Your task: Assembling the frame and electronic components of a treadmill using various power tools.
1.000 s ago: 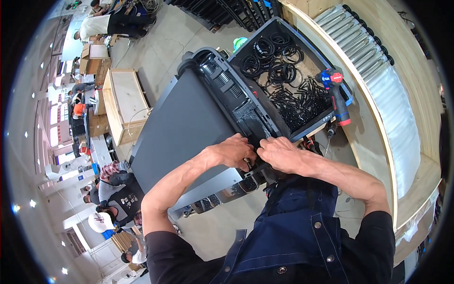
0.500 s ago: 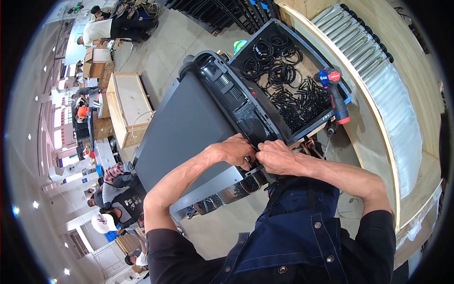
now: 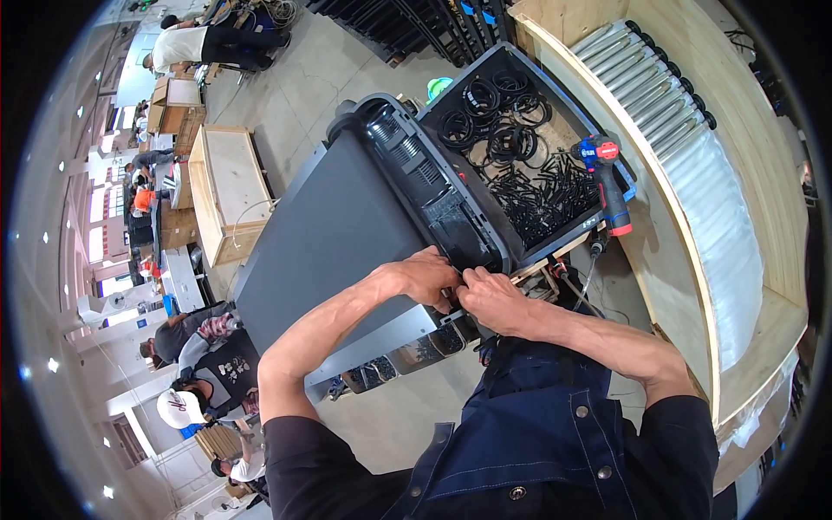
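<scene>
A treadmill-like machine with a wide dark grey belt [image 3: 325, 217] lies before me. At its near right corner, both hands meet over the edge of the black plastic motor housing [image 3: 451, 221]. My left hand [image 3: 429, 279] rests by the belt's corner with fingers curled together. Against it, my right hand [image 3: 492, 299] pinches at the same spot, fingers bent inward. Whatever sits between the fingertips is hidden by the knuckles. Just beyond the right hand is a black tray [image 3: 563, 243] holding black rings [image 3: 507, 139] and many black screws [image 3: 555, 195].
A red and blue cordless driver [image 3: 611, 186] lies over the tray's right edge. On the right stands a curved-looking wooden crate [image 3: 685, 277] with metal tubes [image 3: 641, 78] and white wrapping [image 3: 724, 251]. An open wooden box [image 3: 230, 178] and several people are to the left.
Both hands stay at the housing's corner; my right hand has shifted slightly down and its fingers have moved closer to the left hand. The view has turned slightly.
</scene>
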Demonstrator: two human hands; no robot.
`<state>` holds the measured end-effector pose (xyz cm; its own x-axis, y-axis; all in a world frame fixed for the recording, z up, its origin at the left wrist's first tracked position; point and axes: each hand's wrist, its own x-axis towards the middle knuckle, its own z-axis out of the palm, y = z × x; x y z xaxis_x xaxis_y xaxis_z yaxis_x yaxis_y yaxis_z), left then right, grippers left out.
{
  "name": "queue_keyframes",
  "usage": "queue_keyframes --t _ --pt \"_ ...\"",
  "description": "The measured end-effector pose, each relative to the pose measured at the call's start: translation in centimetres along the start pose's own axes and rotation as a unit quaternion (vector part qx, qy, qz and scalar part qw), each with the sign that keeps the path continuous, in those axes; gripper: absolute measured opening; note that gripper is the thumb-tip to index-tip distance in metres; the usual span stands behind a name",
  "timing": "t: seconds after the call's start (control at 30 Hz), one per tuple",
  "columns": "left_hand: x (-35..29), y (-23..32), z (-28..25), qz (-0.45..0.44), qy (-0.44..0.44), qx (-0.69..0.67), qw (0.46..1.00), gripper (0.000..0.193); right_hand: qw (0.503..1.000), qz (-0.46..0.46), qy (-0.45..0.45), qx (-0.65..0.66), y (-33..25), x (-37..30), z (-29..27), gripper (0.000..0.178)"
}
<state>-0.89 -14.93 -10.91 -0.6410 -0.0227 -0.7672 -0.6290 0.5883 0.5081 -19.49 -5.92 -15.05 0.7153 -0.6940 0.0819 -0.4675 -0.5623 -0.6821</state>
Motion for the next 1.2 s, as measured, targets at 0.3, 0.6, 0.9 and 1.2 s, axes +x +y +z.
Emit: queue_keyframes --t 0.3,0.6,0.9,1.2 --pt "-1.1 0.0 1.7 0.013 0.051 -0.022 0.998 0.018 0.854 0.302 0.412 0.094 9.0 -4.5 -7.1 0.026" --pt "0.2 -0.2 0.6 0.007 0.028 0.007 1.000 0.021 0.824 0.491 0.280 0.035 23.5 -7.8 -8.3 0.047" --pt "-0.3 0.5 1.0 -0.022 0.005 -0.010 1.000 0.022 0.761 0.358 0.304 0.447 9.2 -18.3 -11.1 0.055" --pt "0.2 0.9 1.2 -0.024 0.000 0.005 1.000 0.023 0.775 0.400 0.083 0.482 6.7 -17.6 -8.3 0.032"
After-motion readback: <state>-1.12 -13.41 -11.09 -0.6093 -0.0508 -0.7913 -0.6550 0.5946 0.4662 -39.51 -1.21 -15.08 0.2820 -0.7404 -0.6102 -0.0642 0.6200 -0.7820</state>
